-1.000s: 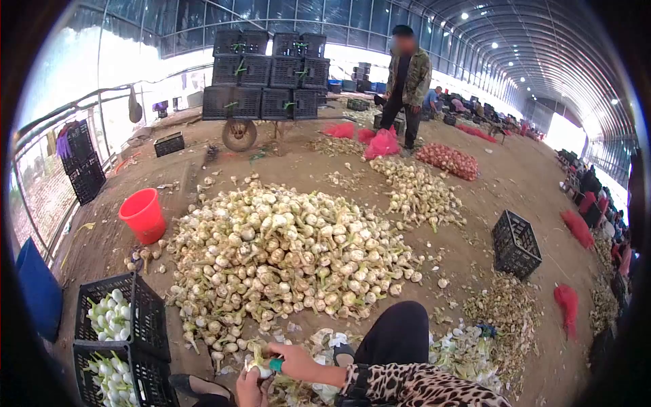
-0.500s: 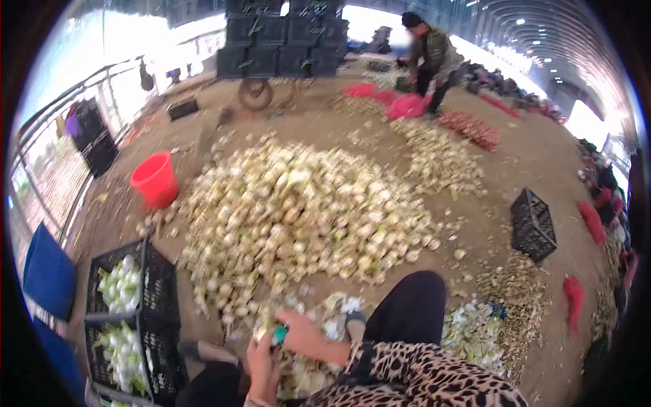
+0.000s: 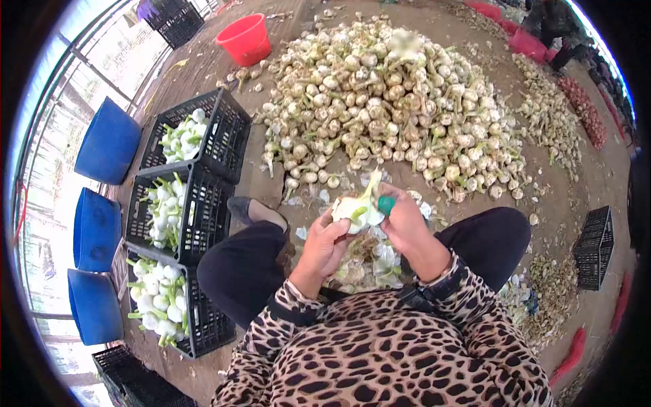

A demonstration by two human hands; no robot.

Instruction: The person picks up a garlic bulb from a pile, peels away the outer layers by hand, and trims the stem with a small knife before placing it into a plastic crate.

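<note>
My left hand point(image 3: 324, 245) grips a pale bulb point(image 3: 355, 211) with a green stem pointing up. My right hand point(image 3: 405, 220) is closed round something green point(image 3: 386, 205), probably a tool handle, right beside the bulb; any blade is hidden. Peeled skins point(image 3: 380, 261) lie on the ground beneath my hands. In front is a large heap of unpeeled bulbs point(image 3: 386, 102). To the left, white peeled bulbs point(image 3: 161, 292) fill black crates point(image 3: 196, 305).
A red bucket point(image 3: 245, 42) stands behind the crates. Blue tubs point(image 3: 95, 305) line the left side. Another black crate point(image 3: 594, 247) sits at the right. A partly visible person point(image 3: 553, 27) is at the upper right, near pink bags point(image 3: 529, 45).
The view has tilted down and turned left, so the hands and crates appear higher and more central. The bulb is now plainly visible between my hands, its stem upward.
</note>
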